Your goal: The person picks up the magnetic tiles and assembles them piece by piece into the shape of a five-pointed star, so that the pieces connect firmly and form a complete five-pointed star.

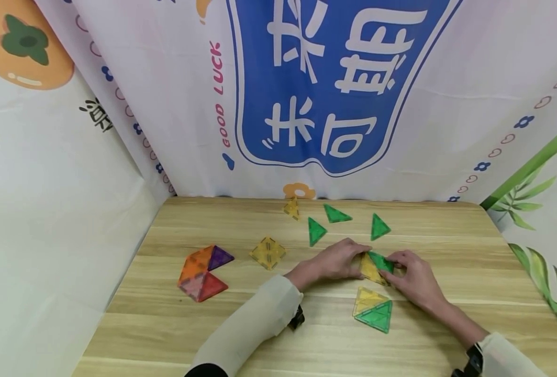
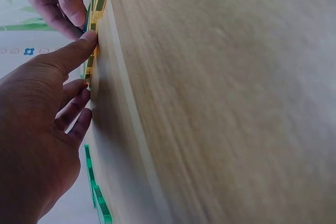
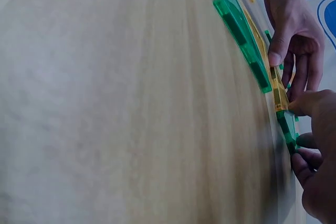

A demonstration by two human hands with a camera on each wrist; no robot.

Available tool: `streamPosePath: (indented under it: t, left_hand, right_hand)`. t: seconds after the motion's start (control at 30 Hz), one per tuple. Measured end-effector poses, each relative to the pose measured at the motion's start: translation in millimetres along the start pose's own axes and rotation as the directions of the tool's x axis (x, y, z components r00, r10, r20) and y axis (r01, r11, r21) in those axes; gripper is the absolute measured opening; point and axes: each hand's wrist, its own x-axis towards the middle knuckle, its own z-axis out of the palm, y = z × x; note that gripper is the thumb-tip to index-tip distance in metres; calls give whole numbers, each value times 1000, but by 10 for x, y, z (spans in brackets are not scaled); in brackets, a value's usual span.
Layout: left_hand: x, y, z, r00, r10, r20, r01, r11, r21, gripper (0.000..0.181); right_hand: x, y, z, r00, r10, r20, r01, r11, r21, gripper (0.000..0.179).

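My left hand [image 1: 340, 259] grips a yellow triangular magnetic tile [image 1: 370, 270] by its left side, thumb at the near corner and fingers at the far one. A green triangular tile [image 1: 382, 262] lies along the yellow tile's long edge, and my right hand [image 1: 414, 277] pinches it from the right between thumb and fingers. In the right wrist view that green tile [image 3: 286, 130] meets the yellow tile [image 3: 278, 90] end to end, low at the tabletop. Just nearer stands a square made of a yellow triangle [image 1: 367, 299] and a green triangle [image 1: 376, 316].
Several loose green triangles [image 1: 380, 227] lie beyond the hands, with a small yellow piece [image 1: 292, 209] near the back edge. A yellow square [image 1: 267, 253] lies left of the hands. Farther left is a joined group of orange [image 1: 196, 263], purple [image 1: 220, 257] and red tiles [image 1: 211, 287].
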Motion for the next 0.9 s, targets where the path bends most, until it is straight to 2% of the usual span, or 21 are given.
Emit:
streamPosePath:
  t: [0.2,0.3,0.47,0.7,0.8,0.9]
  left_hand:
    - [-69,-38,-50,1000,14,8,-14,999,-52,76]
    - [-132,-88,-129,1000,4,2,-4,998,-69,74]
    - [-258,-248,-304,999,-11,-31,9,999,-49,71]
    - [-432,-546,-518,995,-99,-34,98,995,-19,71]
    - [-476,-654,-591,990,-139,-32,139,990,-27,70]
    - [-494,-737,-647,988,-154,-32,153,988,-29,70]
  right_hand:
    - [15,-8,-26,999,-38,-11,38,999,-13,32]
    - [71,5,-73,999,-41,-11,41,999,-9,30]
    - [228,60,-126,998,-49,-25,49,999,-6,31]
    - [484,168,-140,1000,-1,12,1,1000,3,39]
    - [579,217,-122,999,28,23,-28,1000,5,42]
    - [655,260,-95,999,47,25,-47,999,8,47]
